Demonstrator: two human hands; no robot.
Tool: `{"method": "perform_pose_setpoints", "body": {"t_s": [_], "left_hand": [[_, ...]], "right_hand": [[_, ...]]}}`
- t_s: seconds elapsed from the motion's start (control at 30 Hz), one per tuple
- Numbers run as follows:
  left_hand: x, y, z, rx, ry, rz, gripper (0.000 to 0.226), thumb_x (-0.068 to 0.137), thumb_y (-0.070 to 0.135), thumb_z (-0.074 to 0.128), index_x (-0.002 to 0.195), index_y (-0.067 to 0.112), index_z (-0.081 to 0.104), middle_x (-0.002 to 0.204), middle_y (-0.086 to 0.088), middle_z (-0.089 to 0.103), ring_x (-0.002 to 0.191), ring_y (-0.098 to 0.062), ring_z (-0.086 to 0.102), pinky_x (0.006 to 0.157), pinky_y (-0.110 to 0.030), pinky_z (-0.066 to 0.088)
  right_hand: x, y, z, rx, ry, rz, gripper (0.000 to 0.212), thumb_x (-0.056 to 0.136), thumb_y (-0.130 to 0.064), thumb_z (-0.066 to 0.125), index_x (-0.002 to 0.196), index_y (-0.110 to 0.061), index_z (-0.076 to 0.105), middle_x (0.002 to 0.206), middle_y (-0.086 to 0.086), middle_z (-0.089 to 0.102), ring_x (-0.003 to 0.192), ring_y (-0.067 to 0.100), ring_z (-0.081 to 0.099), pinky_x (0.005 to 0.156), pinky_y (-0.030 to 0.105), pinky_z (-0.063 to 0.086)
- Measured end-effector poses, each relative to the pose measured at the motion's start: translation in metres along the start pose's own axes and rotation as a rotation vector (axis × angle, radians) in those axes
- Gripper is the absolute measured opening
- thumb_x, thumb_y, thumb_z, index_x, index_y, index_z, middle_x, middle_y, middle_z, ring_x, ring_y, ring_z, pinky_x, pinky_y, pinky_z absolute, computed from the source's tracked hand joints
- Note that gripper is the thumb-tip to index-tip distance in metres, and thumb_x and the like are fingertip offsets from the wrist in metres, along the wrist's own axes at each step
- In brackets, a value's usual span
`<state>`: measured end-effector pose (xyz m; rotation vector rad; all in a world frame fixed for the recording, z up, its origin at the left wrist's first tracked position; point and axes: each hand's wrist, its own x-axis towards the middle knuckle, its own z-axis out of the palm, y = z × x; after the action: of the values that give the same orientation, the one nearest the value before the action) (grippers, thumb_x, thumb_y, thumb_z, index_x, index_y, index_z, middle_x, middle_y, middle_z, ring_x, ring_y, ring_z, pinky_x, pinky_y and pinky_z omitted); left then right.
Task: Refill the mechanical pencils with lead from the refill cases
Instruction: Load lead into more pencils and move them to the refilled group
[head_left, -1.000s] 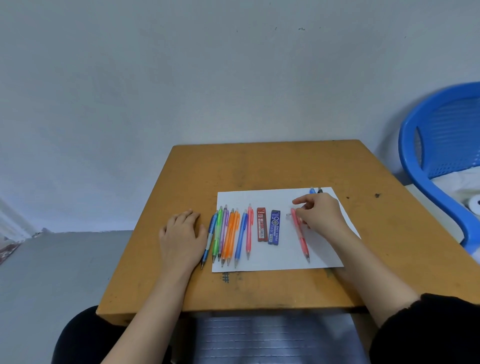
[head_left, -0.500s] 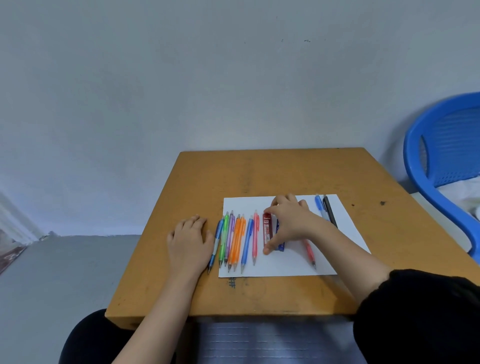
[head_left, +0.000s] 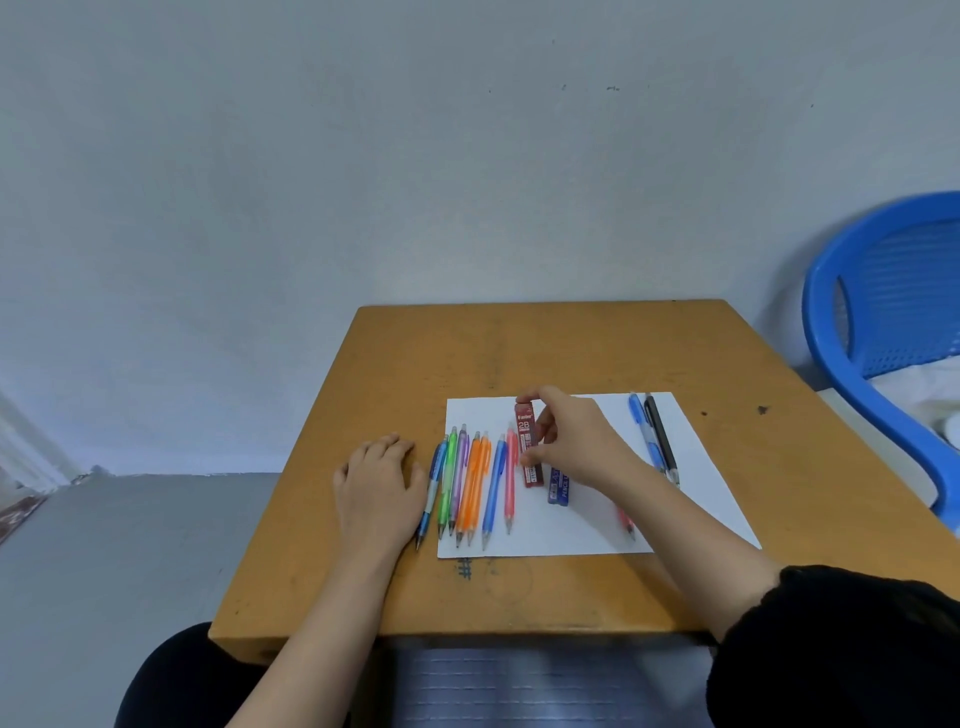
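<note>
A white sheet of paper (head_left: 696, 499) lies on the wooden desk (head_left: 519, 353). Several coloured mechanical pencils (head_left: 470, 483) lie in a row at the paper's left side. My right hand (head_left: 571, 441) pinches the red 2B lead refill case (head_left: 525, 428) between thumb and fingers, its top end raised off the paper. The blue refill case (head_left: 558, 491) lies just right of it, partly under my hand. A pink pencil (head_left: 626, 519) shows beneath my right forearm. A blue pencil (head_left: 644, 431) and a black pencil (head_left: 661, 436) lie at the right. My left hand (head_left: 376, 478) rests flat on the desk beside the row.
A blue plastic chair (head_left: 852, 312) stands at the right, close to the desk's edge, with white cloth on its seat. A plain wall rises behind the desk. The far half of the desk top is bare wood with a few dark marks.
My right hand left the pink pencil, moved left to the refill cases and took hold of the red case, lifting its top end. My left hand stayed in place.
</note>
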<state>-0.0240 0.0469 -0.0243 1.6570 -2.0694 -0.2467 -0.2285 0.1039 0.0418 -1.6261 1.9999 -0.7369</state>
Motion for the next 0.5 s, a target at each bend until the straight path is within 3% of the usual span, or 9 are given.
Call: {"method": "perform_pose_setpoints", "body": {"t_s": [0.13,0.2,0.3,0.5], "left_hand": [[-0.004,0.002,-0.002,-0.097,0.129,0.052,0.030,0.097,0.026,0.049,0.121,0.019,0.064,0.125,0.003,0.062,0.123,-0.013,0.047,0.105,-0.035,0.027],[-0.006,0.002,-0.002,-0.144,0.216,0.131,0.025,0.095,0.022,0.052,0.114,0.016,0.067,0.116,0.000,0.067,0.115,-0.016,0.054,0.100,-0.035,0.030],[-0.011,0.005,-0.002,-0.201,0.280,0.263,0.033,0.093,0.031,0.044,0.107,0.015,0.069,0.106,0.002,0.069,0.105,-0.015,0.060,0.095,-0.032,0.030],[-0.033,0.033,0.003,-0.289,0.287,0.473,0.049,0.091,0.045,0.049,0.123,0.009,0.059,0.107,0.002,0.068,0.096,-0.008,0.060,0.090,-0.027,0.036]], "right_hand": [[-0.009,0.002,0.004,0.126,0.172,0.006,0.042,0.085,-0.013,0.069,0.122,-0.024,0.055,0.081,-0.004,0.060,0.074,0.006,0.059,0.063,0.013,0.048],[-0.014,0.003,0.006,0.218,0.236,0.011,0.036,0.085,-0.013,0.069,0.118,-0.024,0.058,0.080,-0.002,0.064,0.073,0.009,0.062,0.066,0.019,0.054],[-0.023,0.002,0.007,0.405,0.282,0.013,0.028,0.085,-0.011,0.069,0.109,-0.022,0.060,0.076,0.000,0.068,0.066,0.010,0.066,0.064,0.025,0.058],[-0.035,-0.002,0.011,0.655,0.337,0.000,0.016,0.085,-0.006,0.068,0.095,-0.014,0.058,0.073,0.006,0.071,0.063,0.018,0.069,0.063,0.031,0.058]]}}
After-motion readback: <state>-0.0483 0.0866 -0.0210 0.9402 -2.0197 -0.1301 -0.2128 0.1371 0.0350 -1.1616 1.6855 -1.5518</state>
